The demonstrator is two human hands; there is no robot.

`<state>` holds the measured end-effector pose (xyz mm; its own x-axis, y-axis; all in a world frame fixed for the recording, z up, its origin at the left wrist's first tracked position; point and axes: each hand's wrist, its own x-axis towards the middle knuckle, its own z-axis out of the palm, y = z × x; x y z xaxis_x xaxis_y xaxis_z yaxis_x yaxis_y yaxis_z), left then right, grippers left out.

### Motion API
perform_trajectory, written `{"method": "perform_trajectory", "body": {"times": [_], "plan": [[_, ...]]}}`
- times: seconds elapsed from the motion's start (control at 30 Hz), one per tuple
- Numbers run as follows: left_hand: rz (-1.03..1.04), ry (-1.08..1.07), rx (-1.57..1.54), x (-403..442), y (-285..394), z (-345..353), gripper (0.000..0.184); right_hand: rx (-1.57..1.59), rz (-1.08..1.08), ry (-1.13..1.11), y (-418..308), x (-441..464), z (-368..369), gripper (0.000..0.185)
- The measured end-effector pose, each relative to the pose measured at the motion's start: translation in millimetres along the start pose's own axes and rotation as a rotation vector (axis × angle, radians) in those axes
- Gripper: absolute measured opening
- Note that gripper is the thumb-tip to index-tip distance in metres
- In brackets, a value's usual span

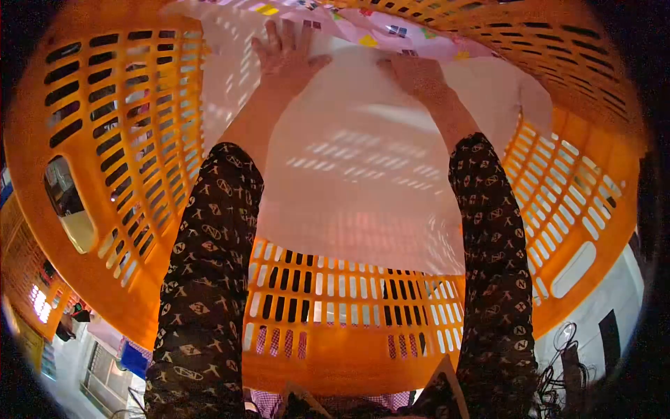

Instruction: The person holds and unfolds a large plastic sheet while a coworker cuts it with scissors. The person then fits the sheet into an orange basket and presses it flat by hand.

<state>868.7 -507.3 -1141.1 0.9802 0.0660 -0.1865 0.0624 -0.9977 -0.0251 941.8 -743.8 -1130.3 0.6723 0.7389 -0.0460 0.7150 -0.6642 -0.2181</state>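
Both arms, in dark patterned sleeves, reach deep into a large orange plastic basket [314,366] with slotted walls. A smooth pale pinkish-white sheet [349,216] lines its bottom and bends up at the sides. My left hand [287,59] lies palm down on the sheet near the far end, fingers spread, holding nothing. Beside it on the right, my right hand [419,75] also rests flat on the sheet, thumb stretched toward the left hand. Its other fingertips are hard to make out against a pink printed cloth or sheet [377,31] along the far edge.
Slotted basket walls rise on the left and right, with a handle opening [574,270] on the right. Outside at lower right lie tangled dark cords [558,370] on a pale surface. A blue object [134,359] shows at lower left. Light stripes fall across the sheet.
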Motion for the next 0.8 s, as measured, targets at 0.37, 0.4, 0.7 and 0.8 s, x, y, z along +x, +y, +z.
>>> {"method": "perform_trajectory", "body": {"times": [0.37,0.4,0.7,0.8], "plan": [[0.126,0.027,-0.49,29.5,-40.1,-45.6,0.034,0.651,0.305,0.198,54.0,-55.1,-70.8,0.025],[0.04,0.084,-0.744,36.2,-43.1,-45.6,0.029,0.845,0.289,0.202,58.8,-58.5,-87.8,0.021],[-0.168,-0.186,-1.483,63.7,-62.1,-45.9,0.053,1.362,0.562,0.358,78.9,-67.1,-130.3,0.033],[-0.197,-0.208,-1.501,60.9,-57.1,-56.3,0.055,1.521,0.44,0.41,90.1,-70.7,-117.1,0.031]]}}
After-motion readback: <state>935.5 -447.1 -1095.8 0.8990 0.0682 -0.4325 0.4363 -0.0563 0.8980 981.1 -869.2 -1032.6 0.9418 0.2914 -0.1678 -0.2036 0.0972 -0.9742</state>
